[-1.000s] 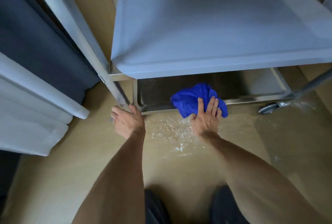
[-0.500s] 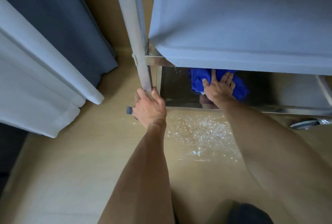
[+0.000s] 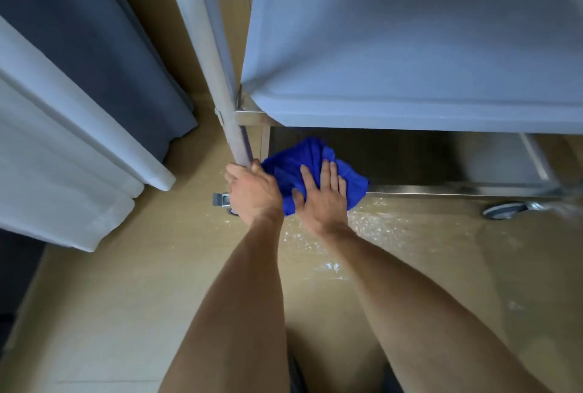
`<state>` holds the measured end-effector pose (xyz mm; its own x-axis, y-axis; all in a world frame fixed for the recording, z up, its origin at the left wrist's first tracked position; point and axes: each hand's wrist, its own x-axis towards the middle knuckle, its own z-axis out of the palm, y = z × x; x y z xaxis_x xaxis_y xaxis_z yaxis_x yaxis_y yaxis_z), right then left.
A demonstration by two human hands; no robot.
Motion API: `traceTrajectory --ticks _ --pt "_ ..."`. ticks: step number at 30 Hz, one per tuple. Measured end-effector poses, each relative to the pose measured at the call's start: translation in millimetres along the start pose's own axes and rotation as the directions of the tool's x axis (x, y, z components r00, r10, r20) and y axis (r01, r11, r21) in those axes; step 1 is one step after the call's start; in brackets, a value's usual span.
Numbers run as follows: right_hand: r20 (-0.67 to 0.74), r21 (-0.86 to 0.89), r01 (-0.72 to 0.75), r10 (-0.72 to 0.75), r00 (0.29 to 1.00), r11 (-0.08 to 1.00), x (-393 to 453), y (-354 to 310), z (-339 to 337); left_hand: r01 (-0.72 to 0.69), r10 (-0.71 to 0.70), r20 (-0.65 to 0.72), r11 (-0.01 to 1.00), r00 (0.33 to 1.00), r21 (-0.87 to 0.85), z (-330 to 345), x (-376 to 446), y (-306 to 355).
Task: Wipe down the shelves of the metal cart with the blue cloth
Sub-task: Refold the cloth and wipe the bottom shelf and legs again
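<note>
The right hand (image 3: 321, 193) lay flat at the centre of the frame, fingers straight and slightly spread, pressing down on the blue cloth (image 3: 310, 165). The cloth was bunched up on the near left corner of the bottom shelf (image 3: 457, 159) of the metal cart (image 3: 410, 45), with part of it spilling over the shelf's front lip toward the floor (image 3: 110, 313). Just to its left, the left hand (image 3: 254, 192) was curled round the foot of the cart's upright post (image 3: 217, 77), gripping it low down, close against the cloth's edge. Above both hands the cart's pale upper shelf (image 3: 410, 55) filled the upper right of the frame and shaded the shelf below. A caster wheel (image 3: 504, 210) showed at the right, under the bottom shelf's front rail, and a small metal bracket (image 3: 220, 199) stuck out beside the left hand. Wet glints spotted the floor just in front of the cart. Dark and white curtains (image 3: 79, 108) hung down the left side.
</note>
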<state>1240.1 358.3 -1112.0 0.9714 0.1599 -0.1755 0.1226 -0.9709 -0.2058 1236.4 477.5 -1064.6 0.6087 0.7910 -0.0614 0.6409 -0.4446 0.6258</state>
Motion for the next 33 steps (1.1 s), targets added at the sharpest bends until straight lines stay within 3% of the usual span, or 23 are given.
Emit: traceTrajectory --ticks 5,10,12,14,17,22,25,28,33 --pt "-0.039 0.041 -0.13 0.132 0.991 0.991 9 16 1 -0.108 0.108 -0.003 0.994 0.994 0.021 4 2 -11" --pt "-0.019 0.051 -0.344 0.346 0.938 0.937 107 6 -13 -0.235 0.235 -0.04 0.972 0.971 0.017 9 12 -25" --pt "-0.073 0.093 -0.291 0.298 0.952 0.952 136 -11 -20 -0.264 0.264 -0.059 0.964 0.963 -0.004 15 15 -30" --pt "-0.161 0.254 -0.153 0.198 0.967 0.955 149 -29 -23 -0.253 0.25 -0.086 0.967 0.964 -0.018 21 16 -31" --pt "-0.11 0.396 -0.053 0.104 0.989 0.917 150 -45 -24 -0.246 0.243 -0.09 0.969 0.966 -0.016 21 16 -30" --pt "-0.097 0.067 0.104 -0.097 0.991 0.992 122 -37 -23 -0.212 0.209 -0.076 0.977 0.975 -0.037 15 10 -22" --pt "-0.03 0.055 0.14 -0.138 0.99 0.989 71 -20 -10 -0.144 0.143 -0.064 0.99 0.988 -0.009 13 2 -14" --pt "-0.044 0.057 0.062 -0.06 0.997 0.996 16 9 2 -0.056 0.057 -0.039 0.998 0.998 0.025 9 -4 -4" --pt "-0.111 0.046 -0.24 0.244 0.963 0.97 -9 88 -6 -0.007 0.008 -0.017 1.0 1.0 0.02 6 -10 2"
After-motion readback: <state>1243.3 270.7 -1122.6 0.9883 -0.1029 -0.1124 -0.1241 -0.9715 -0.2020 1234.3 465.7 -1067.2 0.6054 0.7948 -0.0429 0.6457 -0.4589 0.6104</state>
